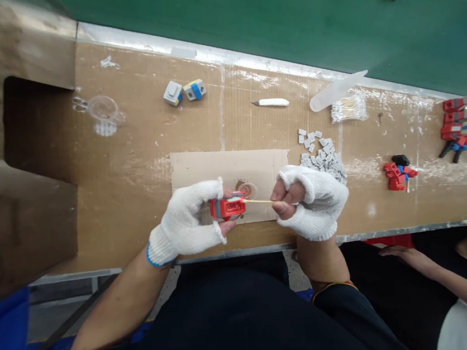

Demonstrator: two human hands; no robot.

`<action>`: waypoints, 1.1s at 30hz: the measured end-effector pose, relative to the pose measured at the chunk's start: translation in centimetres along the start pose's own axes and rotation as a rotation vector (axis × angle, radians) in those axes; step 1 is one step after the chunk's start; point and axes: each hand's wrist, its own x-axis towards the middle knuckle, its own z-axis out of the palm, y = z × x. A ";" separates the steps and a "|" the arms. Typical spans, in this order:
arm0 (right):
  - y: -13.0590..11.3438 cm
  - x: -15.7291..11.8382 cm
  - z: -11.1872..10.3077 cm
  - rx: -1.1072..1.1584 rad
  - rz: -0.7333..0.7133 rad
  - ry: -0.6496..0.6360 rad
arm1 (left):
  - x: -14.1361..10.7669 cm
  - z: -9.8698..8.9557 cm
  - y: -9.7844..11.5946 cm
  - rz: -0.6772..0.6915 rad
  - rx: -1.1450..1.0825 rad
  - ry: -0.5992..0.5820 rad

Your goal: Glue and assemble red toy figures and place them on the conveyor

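The left hand (190, 218), in a white knitted glove with bare fingertips, sits just left of the lower centre of the frame, its grip closed on a small red and grey plastic block (227, 206) with a hollow facing up. The right hand (311, 201), gloved alike, is right of it, its grip narrow, fingertips pinching a thin wooden cotton swab (259, 201) whose tip touches the block's right end. Both are above a pale cardboard sheet (227, 163) on the brown tabletop (138, 152); a small clear round dish (247, 190) lies just beside the block. Near the right hand, small light grey tiles (319, 154) are strewn. A white-handled knife (271, 102) lies above the sheet, with a bundle of cotton swabs (348, 108) to the upper right. Two grey, blue and yellow blocks (184, 91) sit in the upper middle. At the lower right, another person's bare hand (407, 256) is visible.
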 end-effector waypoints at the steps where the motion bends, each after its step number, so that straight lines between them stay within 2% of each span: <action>1: 0.0 0.0 0.0 0.004 -0.001 0.004 | 0.0 0.0 0.1 -0.003 -0.002 0.001; 6: 0.1 -0.2 -0.1 0.058 -0.017 0.034 | 0.0 0.3 0.2 -0.069 -0.058 0.025; 10: -0.1 0.0 0.1 0.084 -0.037 -0.031 | 0.2 0.4 0.3 -0.114 -0.087 0.015; 21: -0.4 0.4 0.6 0.063 -0.037 -0.087 | 0.6 0.4 0.4 -0.059 -0.041 0.003; 28: -0.5 0.2 0.7 0.070 -0.005 -0.105 | 0.6 0.3 0.3 -0.122 -0.022 -0.002; 33: -0.5 0.3 0.6 0.066 -0.019 -0.112 | 0.5 0.4 0.2 -0.051 -0.062 0.001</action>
